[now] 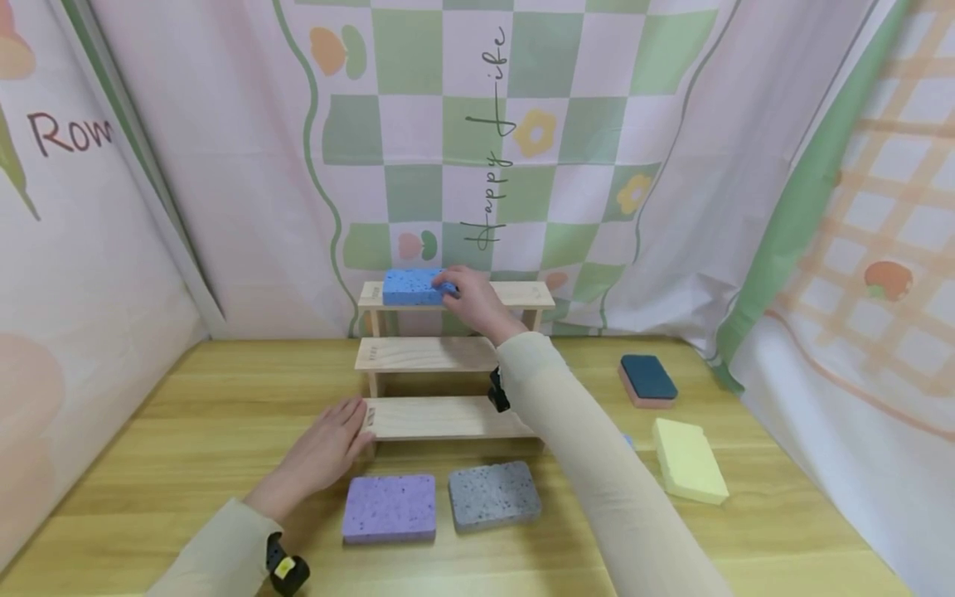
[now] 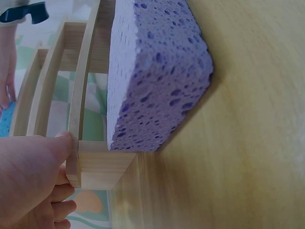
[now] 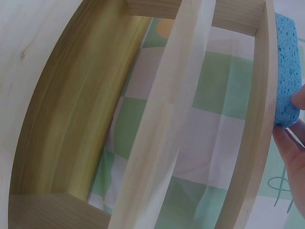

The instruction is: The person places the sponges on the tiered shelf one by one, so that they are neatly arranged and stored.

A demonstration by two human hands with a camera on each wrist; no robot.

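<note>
A three-tier wooden shelf [image 1: 448,419] stands on the table. On the left part of its top tier lies a blue sponge [image 1: 410,287], speckled with dark pores. My right hand [image 1: 477,300] holds the sponge by its right end, thumb and fingers around it in the right wrist view. My left hand [image 1: 321,448] grips the left end of the lowest tier, with the thumb on one side of the board and the other fingers curled at its end in the left wrist view. A purple sponge [image 1: 390,508] and a grey sponge [image 1: 495,496] lie in front of the shelf.
Right of the shelf lie a dark blue and pink sponge [image 1: 647,380] and a pale yellow sponge [image 1: 690,461]. A small blue thing [image 1: 629,441] shows partly behind my right sleeve. A checkered curtain [image 1: 477,133] hangs close behind the shelf.
</note>
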